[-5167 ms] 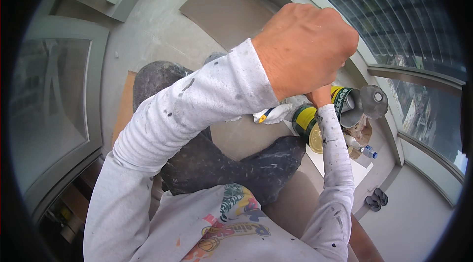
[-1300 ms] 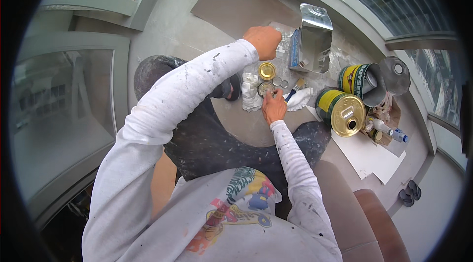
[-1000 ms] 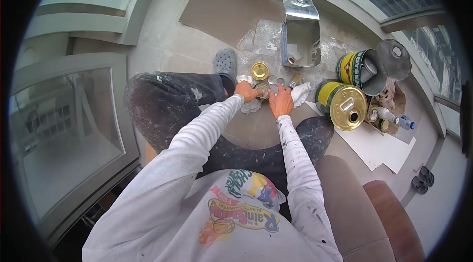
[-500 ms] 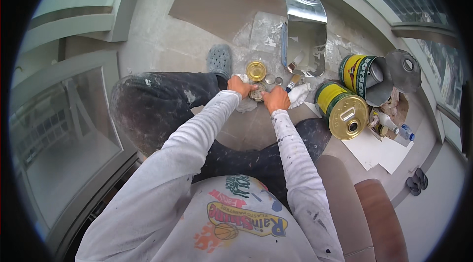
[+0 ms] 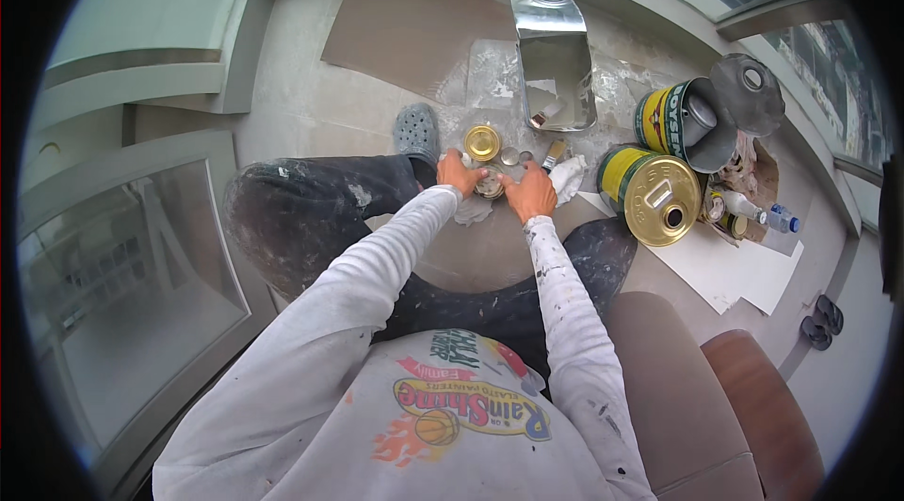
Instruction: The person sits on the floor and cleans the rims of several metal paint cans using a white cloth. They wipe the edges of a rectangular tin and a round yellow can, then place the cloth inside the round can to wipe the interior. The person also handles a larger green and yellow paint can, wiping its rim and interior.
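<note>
Between my knees, a small round tin with a pale, smeared top is held low from both sides. My left hand has its thumb and fingers against the tin's left side. Gripping the right side is my right hand, its thumb near the rim. The fingers under and behind the tin are hidden. A gold round can stands just beyond it. A white rag lies beside my right hand, with a paintbrush next to it. Small round metal pieces lie between the gold can and the brush.
Ahead stands a cut-open metal can with a second brush inside. To the right are a large yellow-green paint can, another open paint can, plastic bottles, white board and slippers. A glazed door stands left.
The whole view has shifted slightly as my head turned. Both hands stay on the small tin, with little visible change in their hold.
</note>
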A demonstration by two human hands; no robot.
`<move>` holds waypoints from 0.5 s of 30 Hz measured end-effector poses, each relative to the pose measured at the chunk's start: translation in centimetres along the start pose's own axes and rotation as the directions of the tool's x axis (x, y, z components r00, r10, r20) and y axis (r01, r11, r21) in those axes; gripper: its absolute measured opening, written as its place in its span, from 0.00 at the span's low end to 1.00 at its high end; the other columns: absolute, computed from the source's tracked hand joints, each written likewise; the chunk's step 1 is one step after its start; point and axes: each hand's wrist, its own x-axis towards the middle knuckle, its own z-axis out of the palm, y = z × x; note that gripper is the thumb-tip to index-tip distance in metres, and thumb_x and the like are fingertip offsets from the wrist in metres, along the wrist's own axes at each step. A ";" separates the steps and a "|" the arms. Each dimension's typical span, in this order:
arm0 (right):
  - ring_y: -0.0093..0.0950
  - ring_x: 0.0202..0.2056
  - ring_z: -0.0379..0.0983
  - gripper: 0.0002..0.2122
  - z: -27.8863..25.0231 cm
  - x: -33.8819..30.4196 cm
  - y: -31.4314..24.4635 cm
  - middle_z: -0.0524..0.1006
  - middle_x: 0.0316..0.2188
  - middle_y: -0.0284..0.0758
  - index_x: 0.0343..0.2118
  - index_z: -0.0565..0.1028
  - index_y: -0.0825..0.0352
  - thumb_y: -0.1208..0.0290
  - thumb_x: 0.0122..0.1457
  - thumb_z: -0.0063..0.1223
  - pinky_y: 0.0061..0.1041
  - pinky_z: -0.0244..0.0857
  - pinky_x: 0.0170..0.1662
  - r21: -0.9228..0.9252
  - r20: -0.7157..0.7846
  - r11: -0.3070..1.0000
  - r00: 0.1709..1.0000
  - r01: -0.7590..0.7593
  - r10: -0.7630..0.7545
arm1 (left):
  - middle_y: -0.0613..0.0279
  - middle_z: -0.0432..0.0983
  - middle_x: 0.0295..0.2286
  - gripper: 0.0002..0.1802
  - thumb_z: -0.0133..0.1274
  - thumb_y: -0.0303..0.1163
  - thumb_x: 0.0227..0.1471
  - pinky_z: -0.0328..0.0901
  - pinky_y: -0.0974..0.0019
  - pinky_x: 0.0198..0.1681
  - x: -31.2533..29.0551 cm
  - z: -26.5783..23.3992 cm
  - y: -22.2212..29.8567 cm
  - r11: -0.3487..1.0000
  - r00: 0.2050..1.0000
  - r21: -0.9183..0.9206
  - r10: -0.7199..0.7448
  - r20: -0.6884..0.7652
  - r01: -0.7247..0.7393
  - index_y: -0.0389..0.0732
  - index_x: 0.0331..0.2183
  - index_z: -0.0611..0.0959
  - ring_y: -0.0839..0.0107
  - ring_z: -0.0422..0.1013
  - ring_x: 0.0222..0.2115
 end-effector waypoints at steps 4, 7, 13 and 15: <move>0.46 0.42 0.76 0.24 0.8 0.5 1.6 0.78 0.40 0.48 0.45 0.76 0.69 0.56 0.50 0.63 0.41 0.69 0.45 0.160 0.041 0.985 0.998 -0.062 0.056 | 0.41 0.78 0.40 0.35 0.71 0.39 0.36 0.68 0.54 0.48 0.1 -0.4 -0.5 0.998 0.998 -0.063 -0.007 0.058 0.010 0.32 0.44 0.77 0.48 0.74 0.45; 0.45 0.42 0.76 0.26 2.6 1.6 1.7 0.79 0.39 0.47 0.47 0.75 0.69 0.53 0.51 0.61 0.39 0.68 0.46 0.204 -0.003 0.979 1.000 0.008 -0.008 | 0.43 0.79 0.38 0.33 0.71 0.39 0.37 0.68 0.55 0.47 0.0 -0.4 -0.8 0.997 0.999 -0.074 0.004 0.044 -0.001 0.32 0.44 0.78 0.49 0.75 0.44; 0.49 0.46 0.73 0.35 3.8 5.7 -2.7 0.73 0.47 0.52 0.56 0.69 0.63 0.45 0.50 0.58 0.39 0.66 0.50 0.142 0.062 0.977 0.984 0.160 -0.170 | 0.45 0.80 0.35 0.37 0.72 0.41 0.35 0.69 0.57 0.46 -0.7 -0.4 -1.5 0.993 0.996 -0.119 -0.001 0.086 0.011 0.31 0.44 0.77 0.51 0.76 0.41; 0.49 0.46 0.73 0.40 4.4 7.3 -3.2 0.71 0.50 0.51 0.60 0.65 0.59 0.42 0.45 0.61 0.41 0.66 0.51 0.078 0.188 0.979 0.962 0.187 -0.199 | 0.45 0.80 0.34 0.38 0.73 0.42 0.34 0.69 0.57 0.46 -0.8 -0.7 -1.5 0.992 0.998 -0.122 -0.027 0.051 0.033 0.31 0.44 0.77 0.52 0.77 0.40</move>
